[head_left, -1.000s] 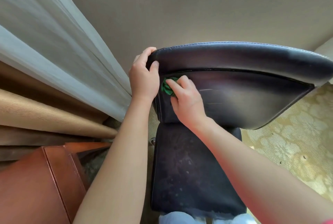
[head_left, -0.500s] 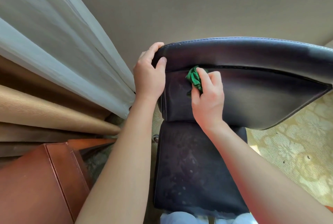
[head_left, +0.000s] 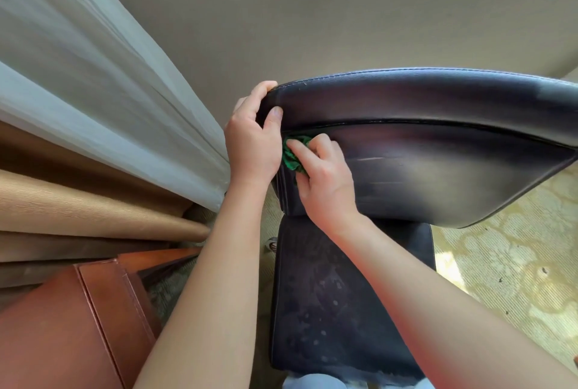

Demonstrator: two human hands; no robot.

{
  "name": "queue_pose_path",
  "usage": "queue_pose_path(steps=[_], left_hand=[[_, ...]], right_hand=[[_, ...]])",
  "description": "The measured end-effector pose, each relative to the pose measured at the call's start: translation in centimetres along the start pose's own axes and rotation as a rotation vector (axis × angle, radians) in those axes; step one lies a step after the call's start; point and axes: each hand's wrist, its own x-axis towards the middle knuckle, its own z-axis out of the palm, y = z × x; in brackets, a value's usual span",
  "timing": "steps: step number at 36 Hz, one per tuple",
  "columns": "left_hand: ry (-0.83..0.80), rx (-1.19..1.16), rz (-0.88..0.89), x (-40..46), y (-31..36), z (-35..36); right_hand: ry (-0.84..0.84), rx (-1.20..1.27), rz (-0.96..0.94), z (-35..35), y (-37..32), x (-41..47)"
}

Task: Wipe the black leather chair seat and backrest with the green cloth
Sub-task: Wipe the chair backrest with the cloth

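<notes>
The black leather chair stands in front of me, its curved backrest (head_left: 438, 151) above the dusty, speckled seat (head_left: 328, 301). My left hand (head_left: 251, 138) grips the backrest's top left corner, fingers over the edge and thumb on the front. My right hand (head_left: 325, 182) presses a bunched green cloth (head_left: 292, 154) against the backrest's left front, just under the seam and right beside my left hand. Most of the cloth is hidden under my fingers.
A white sheer curtain (head_left: 93, 82) and tan drapes (head_left: 78, 207) hang at the left. A reddish-brown leather piece of furniture (head_left: 62, 326) sits at the lower left. Patterned yellow carpet (head_left: 506, 263) lies to the right, a beige wall (head_left: 312, 13) behind the chair.
My right hand slid the cloth rightward along the backrest, then back left until it sits against my left hand. My left hand kept its grip on the corner.
</notes>
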Motion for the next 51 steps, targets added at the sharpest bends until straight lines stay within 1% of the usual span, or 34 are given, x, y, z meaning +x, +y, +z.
queue_pose_path(steps=[4,7,10,12,14,16,19,24,28,31,37,43,46,51], left_hand=[[-0.004,0.024,0.009,-0.4,0.5,0.0],[-0.002,0.038,0.018,-0.9,0.8,0.0],[-0.005,0.038,-0.011,-1.2,1.2,0.0],[0.005,0.031,-0.057,-1.3,1.9,0.3],[0.036,0.060,-0.068,-1.5,2.5,0.7],[0.075,0.126,-0.014,-2.0,3.2,1.2],[0.116,0.272,0.140,-2.8,4.3,2.5],[0.065,0.477,0.307,-3.5,6.2,5.3],[-0.020,0.566,0.343,-3.5,7.4,7.2],[-0.014,0.588,0.314,-3.3,7.9,8.1],[0.042,0.622,0.292,-2.6,7.9,8.8],[0.071,0.622,0.285,-2.2,7.9,9.4],[0.079,0.625,0.278,-2.2,7.9,9.7],[0.090,0.614,0.284,-2.1,8.0,10.1]], right_hand=[[-0.047,-0.005,-0.028,-1.1,0.3,-0.3],[-0.050,0.049,-0.037,-2.5,0.9,-0.6],[0.022,0.092,-0.007,-4.7,1.7,-1.1],[0.097,0.120,0.030,-6.4,2.7,-1.6],[0.176,0.126,0.086,-7.9,4.1,-2.2],[0.242,0.109,0.154,-9.0,5.5,-3.0],[0.313,0.081,0.241,-10.4,7.6,-4.2],[0.415,0.049,0.342,-13.0,10.4,-5.2],[0.516,0.018,0.407,-14.9,12.3,-5.5],[0.553,0.001,0.466,-15.9,13.7,-5.6],[0.572,-0.023,0.532,-16.7,15.1,-5.5],[0.511,-0.101,0.585,-16.4,15.3,-4.7],[0.492,-0.126,0.592,-16.4,15.3,-4.2],[0.486,-0.102,0.586,-16.4,15.4,-3.3]])
